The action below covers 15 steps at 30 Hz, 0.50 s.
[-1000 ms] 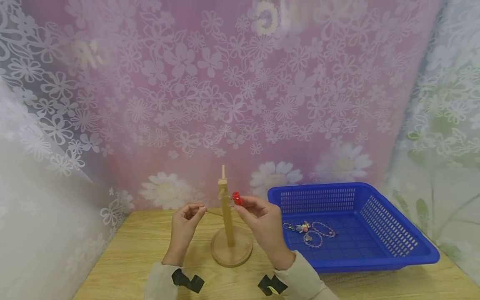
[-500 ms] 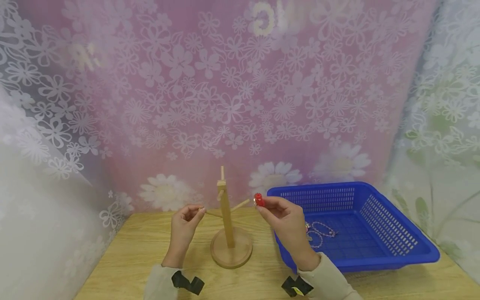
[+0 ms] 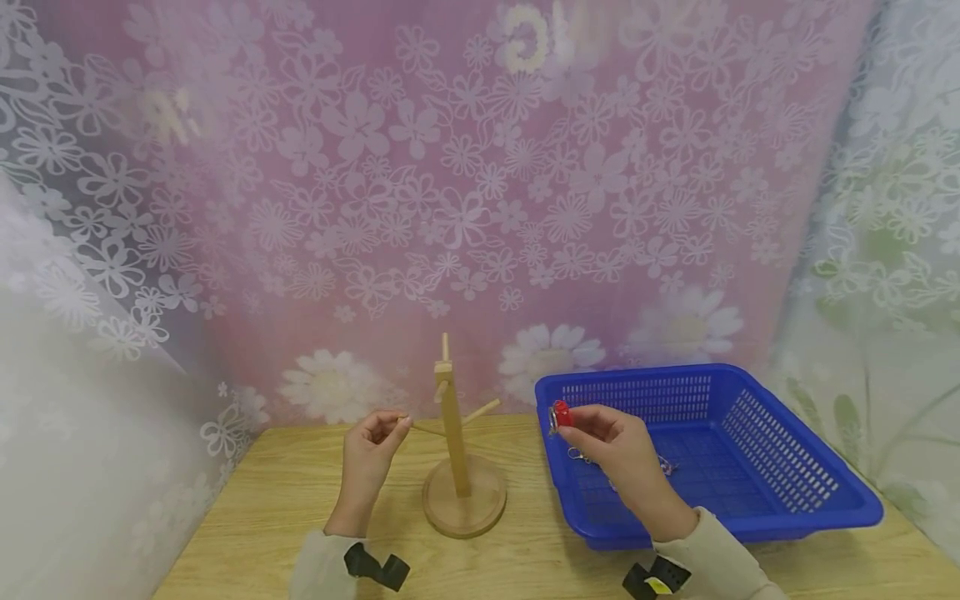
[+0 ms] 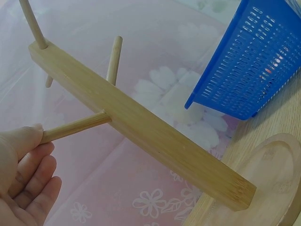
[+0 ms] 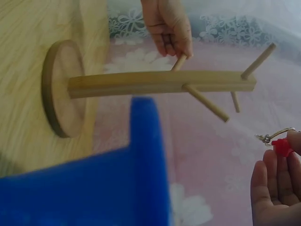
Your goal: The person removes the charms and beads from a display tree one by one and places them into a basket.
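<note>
A wooden peg stand (image 3: 452, 433) with a round base stands upright on the table, several pegs sticking out of its post. My left hand (image 3: 369, 446) pinches the tip of the left peg (image 4: 75, 128) between thumb and fingers. Over the near left side of the blue basket (image 3: 750, 527), my right hand (image 3: 626, 454) pinches a red keychain (image 3: 563, 414) with a metal ring. The right wrist view shows the red charm (image 5: 282, 147) between thumb and fingertips, its metal ring (image 5: 282, 133) beside it. The right peg (image 3: 482, 410) carries nothing.
Inside the basket lie a metal clasp (image 3: 576, 454) and a beaded bracelet (image 3: 667, 467), partly hidden behind my right hand. The basket sits right of the stand on the wooden table (image 3: 270, 500). A flowered curtain (image 3: 465, 208) hangs behind.
My right hand has drawn the red keychain away from the stand's right peg, moving right to over the basket. My left hand keeps its pinch on the left peg.
</note>
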Each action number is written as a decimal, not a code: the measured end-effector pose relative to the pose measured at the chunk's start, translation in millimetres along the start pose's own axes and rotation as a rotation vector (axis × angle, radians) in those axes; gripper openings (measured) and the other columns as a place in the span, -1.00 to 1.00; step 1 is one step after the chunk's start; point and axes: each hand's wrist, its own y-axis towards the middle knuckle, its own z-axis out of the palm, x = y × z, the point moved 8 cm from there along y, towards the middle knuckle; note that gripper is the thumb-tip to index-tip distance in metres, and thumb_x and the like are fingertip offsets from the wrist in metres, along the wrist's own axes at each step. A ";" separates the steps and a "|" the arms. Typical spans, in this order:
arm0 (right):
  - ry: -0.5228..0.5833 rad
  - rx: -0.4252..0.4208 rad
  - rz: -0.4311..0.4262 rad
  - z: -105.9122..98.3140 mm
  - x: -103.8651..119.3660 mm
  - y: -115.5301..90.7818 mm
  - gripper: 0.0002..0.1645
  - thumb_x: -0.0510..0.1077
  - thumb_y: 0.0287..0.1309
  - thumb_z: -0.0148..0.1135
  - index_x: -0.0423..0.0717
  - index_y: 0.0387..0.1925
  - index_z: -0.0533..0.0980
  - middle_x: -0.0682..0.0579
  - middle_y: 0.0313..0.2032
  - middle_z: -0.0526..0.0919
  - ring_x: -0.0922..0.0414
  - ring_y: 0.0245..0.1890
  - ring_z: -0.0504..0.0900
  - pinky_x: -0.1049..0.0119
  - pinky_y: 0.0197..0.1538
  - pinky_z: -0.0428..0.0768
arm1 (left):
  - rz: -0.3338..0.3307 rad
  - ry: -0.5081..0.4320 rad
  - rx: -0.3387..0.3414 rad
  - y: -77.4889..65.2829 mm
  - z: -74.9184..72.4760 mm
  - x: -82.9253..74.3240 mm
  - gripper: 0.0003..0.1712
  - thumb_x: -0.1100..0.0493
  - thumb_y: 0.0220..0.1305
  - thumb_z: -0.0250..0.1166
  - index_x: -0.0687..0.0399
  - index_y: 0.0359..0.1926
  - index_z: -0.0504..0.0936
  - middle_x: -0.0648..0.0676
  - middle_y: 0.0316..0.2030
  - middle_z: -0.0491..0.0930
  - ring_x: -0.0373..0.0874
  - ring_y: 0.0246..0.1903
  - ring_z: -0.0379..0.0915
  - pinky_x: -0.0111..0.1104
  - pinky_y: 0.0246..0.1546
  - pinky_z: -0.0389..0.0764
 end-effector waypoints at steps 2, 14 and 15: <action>-0.011 0.022 0.046 -5.7 -5.4 -1.5 -0.60 -0.21 0.08 0.35 -0.40 -0.08 0.53 0.14 -0.29 0.69 0.23 -0.25 0.65 0.38 -0.17 0.60 | 0.001 0.003 0.000 -0.2 0.0 -0.5 -0.79 0.17 0.15 0.37 0.21 -0.24 0.66 0.10 -0.45 0.59 -0.24 -0.47 0.49 -0.46 -0.44 0.50; -0.071 0.235 0.186 -32.1 -27.9 -2.8 -0.68 -0.13 0.14 0.31 -0.26 -0.13 0.56 0.11 -0.24 0.68 0.17 -0.18 0.62 0.30 -0.10 0.55 | -0.001 0.010 -0.012 0.6 -0.7 0.2 -0.79 0.16 0.14 0.38 0.20 -0.25 0.66 0.08 -0.46 0.59 -0.24 -0.48 0.48 -0.45 -0.46 0.50; -0.079 0.262 0.191 -33.6 -29.1 -2.6 -0.67 -0.12 0.14 0.31 -0.27 -0.13 0.56 0.10 -0.23 0.68 0.17 -0.17 0.62 0.30 -0.10 0.55 | -0.003 0.010 -0.014 0.7 -0.9 0.4 -0.80 0.16 0.14 0.38 0.19 -0.25 0.66 0.07 -0.47 0.59 -0.24 -0.48 0.49 -0.45 -0.46 0.50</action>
